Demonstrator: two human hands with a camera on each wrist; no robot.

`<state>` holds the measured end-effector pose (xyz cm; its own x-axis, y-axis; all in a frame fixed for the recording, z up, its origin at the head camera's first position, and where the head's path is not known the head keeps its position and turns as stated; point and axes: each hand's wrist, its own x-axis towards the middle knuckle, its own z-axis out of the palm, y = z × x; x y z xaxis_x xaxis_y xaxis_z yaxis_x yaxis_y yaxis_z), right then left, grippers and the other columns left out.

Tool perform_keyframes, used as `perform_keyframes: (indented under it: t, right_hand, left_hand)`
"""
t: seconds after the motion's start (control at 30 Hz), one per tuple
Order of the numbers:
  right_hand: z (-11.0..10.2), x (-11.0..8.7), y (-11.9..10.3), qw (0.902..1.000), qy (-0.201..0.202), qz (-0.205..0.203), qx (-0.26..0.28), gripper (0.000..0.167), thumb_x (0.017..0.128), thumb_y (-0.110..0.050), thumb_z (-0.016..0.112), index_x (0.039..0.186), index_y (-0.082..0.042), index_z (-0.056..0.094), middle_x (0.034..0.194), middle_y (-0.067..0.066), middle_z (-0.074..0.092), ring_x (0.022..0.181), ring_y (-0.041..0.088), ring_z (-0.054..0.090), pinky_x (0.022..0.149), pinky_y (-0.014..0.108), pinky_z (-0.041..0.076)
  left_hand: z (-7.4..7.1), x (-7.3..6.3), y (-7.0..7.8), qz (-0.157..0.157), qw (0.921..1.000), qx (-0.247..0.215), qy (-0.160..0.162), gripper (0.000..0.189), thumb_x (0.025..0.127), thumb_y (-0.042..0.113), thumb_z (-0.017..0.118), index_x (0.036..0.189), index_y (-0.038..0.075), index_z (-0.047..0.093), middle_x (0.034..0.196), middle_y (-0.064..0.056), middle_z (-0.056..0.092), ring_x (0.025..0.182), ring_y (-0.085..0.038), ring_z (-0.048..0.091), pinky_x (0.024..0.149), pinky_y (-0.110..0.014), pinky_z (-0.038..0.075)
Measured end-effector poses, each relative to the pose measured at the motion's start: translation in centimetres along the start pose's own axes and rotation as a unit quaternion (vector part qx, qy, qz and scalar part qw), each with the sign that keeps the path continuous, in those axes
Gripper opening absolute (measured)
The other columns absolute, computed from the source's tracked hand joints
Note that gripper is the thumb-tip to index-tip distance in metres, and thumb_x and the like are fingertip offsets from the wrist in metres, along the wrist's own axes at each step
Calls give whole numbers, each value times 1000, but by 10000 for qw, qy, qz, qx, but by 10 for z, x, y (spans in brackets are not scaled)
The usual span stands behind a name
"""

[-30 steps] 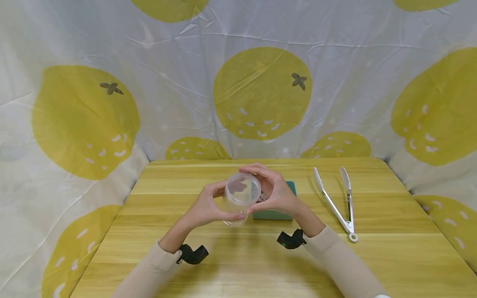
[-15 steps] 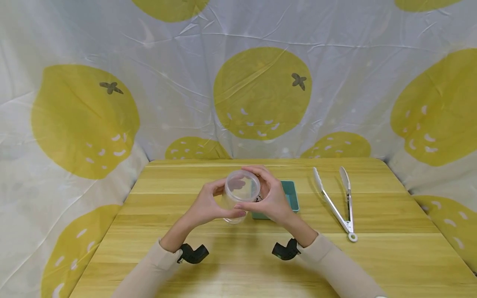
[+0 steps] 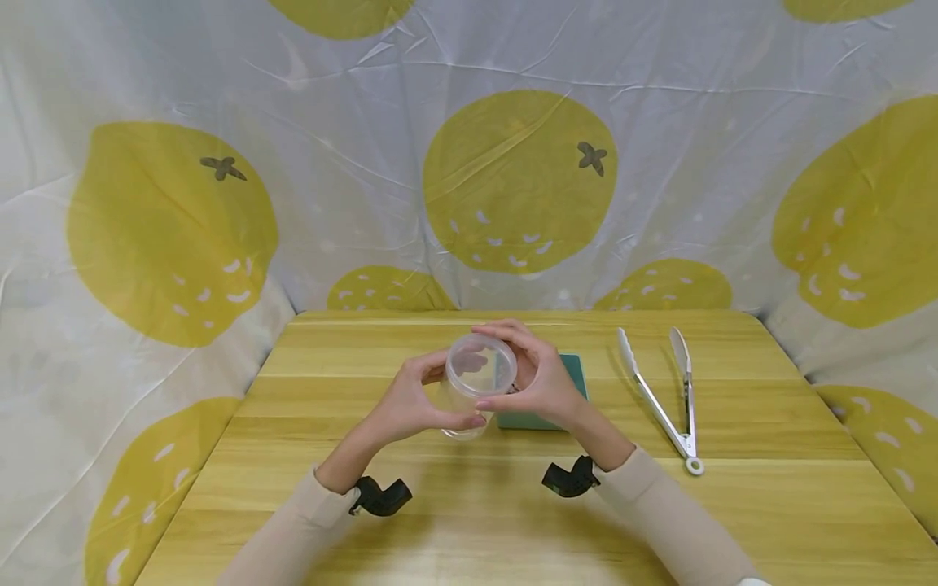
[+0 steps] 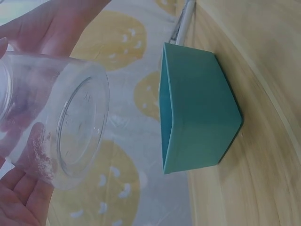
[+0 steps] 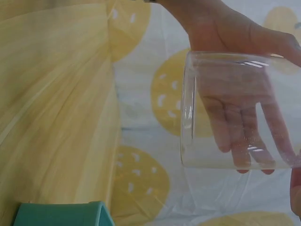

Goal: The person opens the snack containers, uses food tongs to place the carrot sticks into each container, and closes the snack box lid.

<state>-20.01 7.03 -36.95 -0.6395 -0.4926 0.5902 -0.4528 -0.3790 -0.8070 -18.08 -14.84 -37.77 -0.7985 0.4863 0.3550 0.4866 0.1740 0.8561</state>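
Note:
A clear plastic jar [image 3: 460, 400] with a see-through lid [image 3: 481, 366] is held above the table, tilted slightly in the head view. My left hand [image 3: 410, 404] grips the jar's body from the left, thumb in front and fingers behind. My right hand [image 3: 541, 382] holds the lid's rim from the right, with the thumb at the front and fingers curved over the far side. In the left wrist view, the jar's round base [image 4: 82, 125] faces the camera, with some whitish marks on the wall. No contents are visible inside.
A green open-topped box [image 3: 531, 421] stands on the wooden table [image 3: 454, 529] behind my right hand, partly covered; what it holds is mostly hidden. Metal tongs [image 3: 685, 439] with pale tips lie spread on the right. A lemon-print curtain [image 3: 352, 179] hangs behind.
My right hand turned inward at the lid, its wrist swinging left, then swung partly back to the right. The left hand and jar have stayed nearly in place.

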Motion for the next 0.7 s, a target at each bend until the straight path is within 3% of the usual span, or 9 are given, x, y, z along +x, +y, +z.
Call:
perform_keyframes:
  t: [0.17,0.43,0.7]
  right_hand:
    - [-5,2,-1,9996,-193,108,162,88,70,-15,93,140,12,47,134,21,43,119,30,49,101,40,47]
    - [-9,3,1,9989,-397,39,251,90,71,-13,92,140,17,43,134,21,45,121,30,48,103,39,45]
    - [-8,2,-1,9986,-505,-38,114,97,73,-16,91,144,18,35,136,19,44,123,30,47,104,41,44]
  left_hand:
    - [1,0,2,89,9999,-49,-36,66,72,9,90,132,12,64,121,1,68,111,-26,64,96,-42,51]
    - [0,-1,-1,98,9999,-47,-45,65,73,9,90,132,12,64,122,-16,67,110,-31,64,95,-44,50]
    - [-1,0,-1,33,10000,-3,43,70,70,4,90,134,8,62,123,-7,68,112,-32,63,95,-44,50]
